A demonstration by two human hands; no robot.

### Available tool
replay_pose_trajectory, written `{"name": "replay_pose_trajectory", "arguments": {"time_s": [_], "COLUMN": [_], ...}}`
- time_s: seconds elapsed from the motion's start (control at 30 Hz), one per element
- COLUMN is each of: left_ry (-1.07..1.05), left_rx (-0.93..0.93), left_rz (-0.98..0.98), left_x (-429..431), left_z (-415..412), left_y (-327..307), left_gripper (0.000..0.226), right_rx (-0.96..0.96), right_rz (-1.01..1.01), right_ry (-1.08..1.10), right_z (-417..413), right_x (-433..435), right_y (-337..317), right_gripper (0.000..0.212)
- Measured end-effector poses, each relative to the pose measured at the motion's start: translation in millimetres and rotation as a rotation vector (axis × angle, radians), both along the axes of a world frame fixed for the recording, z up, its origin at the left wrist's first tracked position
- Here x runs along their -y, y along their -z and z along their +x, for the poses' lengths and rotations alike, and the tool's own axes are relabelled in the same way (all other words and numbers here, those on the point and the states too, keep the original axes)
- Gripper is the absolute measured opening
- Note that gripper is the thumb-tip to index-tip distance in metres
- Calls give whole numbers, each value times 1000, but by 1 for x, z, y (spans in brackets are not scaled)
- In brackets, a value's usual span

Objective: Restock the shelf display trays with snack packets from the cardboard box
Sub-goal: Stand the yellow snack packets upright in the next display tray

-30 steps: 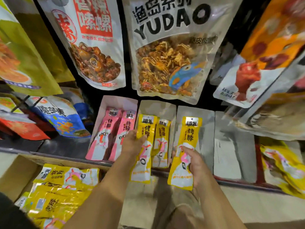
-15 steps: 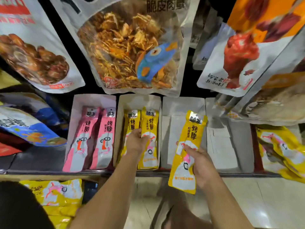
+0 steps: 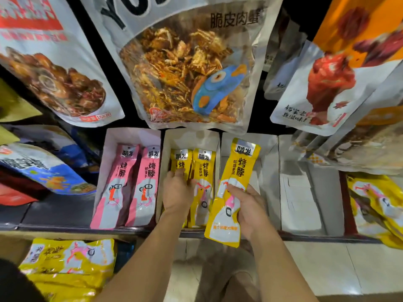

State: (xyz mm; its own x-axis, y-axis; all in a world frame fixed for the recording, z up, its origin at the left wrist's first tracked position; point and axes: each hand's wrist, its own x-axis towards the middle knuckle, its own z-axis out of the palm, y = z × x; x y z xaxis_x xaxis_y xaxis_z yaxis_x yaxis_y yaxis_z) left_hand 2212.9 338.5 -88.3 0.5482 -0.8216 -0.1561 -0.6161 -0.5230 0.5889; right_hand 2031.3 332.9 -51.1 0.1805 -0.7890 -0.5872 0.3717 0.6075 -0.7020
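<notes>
Head view, looking down at the shelf front. My right hand [image 3: 248, 205] holds one yellow packet [image 3: 238, 168] at about mid-length: the thumb lies across its printed face and the fingers are curled behind it, so the grip is closed but not tight. The packet is tilted, its top leaning to the right over the near-empty third tray [image 3: 269, 147], while its lower end hangs out past the shelf edge [image 3: 65, 228]. It touches no tray.

My left hand [image 3: 177, 192] is inside the second tray [image 3: 192, 138], fingers bent over the left tray packet [image 3: 181, 158] and gripping its upper part. The right tray packet [image 3: 204, 168] lies just beside it. To the left, a first tray [image 3: 130, 135] carries two pink packets [image 3: 135, 182]. More yellow stock [image 3: 69, 258] lies in the cardboard box [image 3: 13, 243] below the shelf, at lower left.

Handling, as I judge it: the pouch looks light and is made of glossy film, so it is probably slippery and likely to slide between dry fingers. It creases at the waist where I hold it, which suggests a soft body with flat, thin seals at both ends. The best hold is the filled middle, thumb in front and fingers behind, since the seal ends offer little to grip and would let the packet swing. It does not look fragile, though hard squeezing could wrinkle the printed face.
</notes>
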Motion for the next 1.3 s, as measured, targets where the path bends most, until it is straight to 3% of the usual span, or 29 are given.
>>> {"name": "replay_pose_trajectory", "arguments": {"time_s": [0.13, 0.23, 0.47, 0.57, 0.67, 0.83, 1.07, 1.2, 1.3], "left_ry": [-127, -162, -133, -137, -136, -162, -166, -115, -98], "left_rx": [94, 77, -273, -339, -359, -383, -513, -484, -439], "left_rz": [-142, -124, -143, -92, -91, -80, -92, -26, -2], "left_x": [-11, -20, -36, -33, -33, -32, -34, -42, -56], "left_z": [31, 55, 80, 86, 88, 91, 93, 93, 95], "left_y": [-15, -13, -3, -4, -1, 1, -3, -13, -21], "left_gripper": [42, 44, 28, 30, 29, 25, 29, 37, 41], "right_rx": [-39, -63, -258, -377, -460, -618, -842, -821, -899], "right_rz": [-13, -14, 24, -54, -82, -108, -225, -176, -244], "right_ry": [-70, -125, -249, -247, -195, -182, -330, -389, -442], "right_z": [26, 48, 94, 113, 126, 149, 151, 146, 144], "right_x": [2, 1, -4, -3, 1, 6, 1, -1, -7], "right_y": [-6, -2, 14, 22, 28, 43, 42, 29, 16], "right_gripper": [25, 25, 20, 47, 14, 52, 42, 57, 46]}}
